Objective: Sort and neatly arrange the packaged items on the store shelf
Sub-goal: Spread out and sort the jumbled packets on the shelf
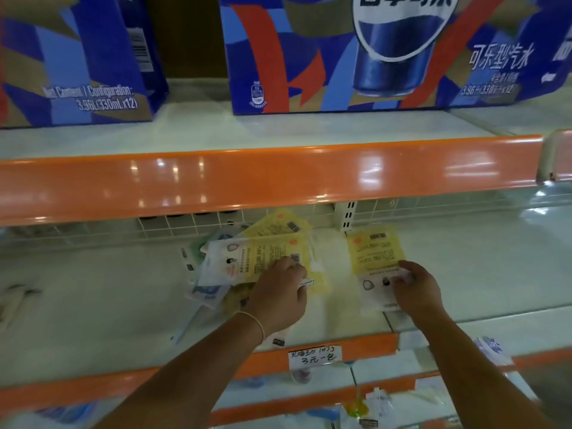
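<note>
While left hand (280, 292) presses the messy pile (247, 267), a flat yellow packet (376, 255) is pinned mid-shelf by right hand (416, 287); light, floppy, best gripped at edges.

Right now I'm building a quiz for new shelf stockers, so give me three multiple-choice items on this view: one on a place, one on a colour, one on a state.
1. Where does the single yellow packet lie?
A. on top of the heap
B. alone, right of the heap
C. on the upper shelf

2. What colour is the shelf's front edge strip?
A. orange
B. green
C. black

3. How does the heap of packets lie?
A. in an upright row
B. hung on hooks
C. flat, overlapping, at mixed angles

Answers:
1 B: it lies apart from the heap, with bare shelf between, under the right hand.
2 A: the glossy strip below the blue drink cartons is orange.
3 C: the packets overlap askew under the left hand.
</note>
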`<state>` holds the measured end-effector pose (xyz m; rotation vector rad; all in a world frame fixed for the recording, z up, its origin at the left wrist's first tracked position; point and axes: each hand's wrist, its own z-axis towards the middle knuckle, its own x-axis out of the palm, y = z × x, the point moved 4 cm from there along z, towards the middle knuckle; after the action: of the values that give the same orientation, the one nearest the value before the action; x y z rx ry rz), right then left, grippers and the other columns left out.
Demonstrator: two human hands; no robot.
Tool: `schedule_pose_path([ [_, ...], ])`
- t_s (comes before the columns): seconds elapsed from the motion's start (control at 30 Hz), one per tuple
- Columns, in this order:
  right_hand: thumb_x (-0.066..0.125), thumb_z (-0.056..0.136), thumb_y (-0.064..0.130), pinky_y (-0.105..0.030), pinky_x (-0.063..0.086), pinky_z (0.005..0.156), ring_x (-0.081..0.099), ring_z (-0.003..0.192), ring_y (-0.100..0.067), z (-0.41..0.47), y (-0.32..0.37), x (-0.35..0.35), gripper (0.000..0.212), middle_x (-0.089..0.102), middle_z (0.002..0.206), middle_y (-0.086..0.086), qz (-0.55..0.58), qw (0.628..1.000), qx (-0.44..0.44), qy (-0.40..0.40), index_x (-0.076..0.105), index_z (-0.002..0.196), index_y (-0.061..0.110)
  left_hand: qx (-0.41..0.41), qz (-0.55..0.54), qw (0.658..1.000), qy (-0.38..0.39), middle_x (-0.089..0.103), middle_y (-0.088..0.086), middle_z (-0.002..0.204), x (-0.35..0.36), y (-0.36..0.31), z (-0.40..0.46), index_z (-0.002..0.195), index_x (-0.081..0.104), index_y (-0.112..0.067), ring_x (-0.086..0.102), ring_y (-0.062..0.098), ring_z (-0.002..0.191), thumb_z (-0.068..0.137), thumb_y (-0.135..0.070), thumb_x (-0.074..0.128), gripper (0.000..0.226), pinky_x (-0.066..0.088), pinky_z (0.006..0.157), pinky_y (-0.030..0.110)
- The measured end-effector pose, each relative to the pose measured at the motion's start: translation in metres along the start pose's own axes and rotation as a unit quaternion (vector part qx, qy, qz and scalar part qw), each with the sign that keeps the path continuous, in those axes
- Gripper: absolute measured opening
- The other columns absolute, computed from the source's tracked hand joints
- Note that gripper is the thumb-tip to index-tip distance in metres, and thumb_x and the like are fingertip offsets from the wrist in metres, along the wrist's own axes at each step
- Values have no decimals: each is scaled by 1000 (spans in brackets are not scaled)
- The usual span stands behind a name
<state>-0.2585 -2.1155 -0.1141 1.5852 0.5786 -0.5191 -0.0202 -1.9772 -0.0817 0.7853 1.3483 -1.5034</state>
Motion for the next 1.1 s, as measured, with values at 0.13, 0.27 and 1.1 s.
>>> schedule_pose_path([
  [0.13, 49, 89, 14, -32, 50, 79, 61, 99, -33, 9, -3, -4, 41, 66, 118, -12, -106, 994, -29, -18, 55, 129, 18, -1, 38, 999, -7, 48, 3, 122, 6, 3, 5, 117, 58, -15, 45, 23, 113, 92, -26, 50, 28, 42, 96, 40],
  [0.27, 53, 85, 22, -49, 40, 98, 46, 118, -39, 9, 2, -3, 44, 54, 132, -9, -219, 975, -28, -24, 54, 130, 26, -7, 60, 998, -22, 49, 6, 121, 6, 6, 4, 115, 59, -12, 45, 25, 113, 90, -22, 51, 28, 41, 96, 41],
  [1.1, 76, 79, 25, -36, 59, 70, 64, 83, -14, -72, 117, 128, 72, 61, 95, 6, 107, 975, -78, 180, 39, 141, 26, -134, -3, 972, -191, 61, 7, 103, -4, 90, -83, 99, 62, -15, 57, 26, 96, 88, -28, 45, 24, 48, 81, 37],
])
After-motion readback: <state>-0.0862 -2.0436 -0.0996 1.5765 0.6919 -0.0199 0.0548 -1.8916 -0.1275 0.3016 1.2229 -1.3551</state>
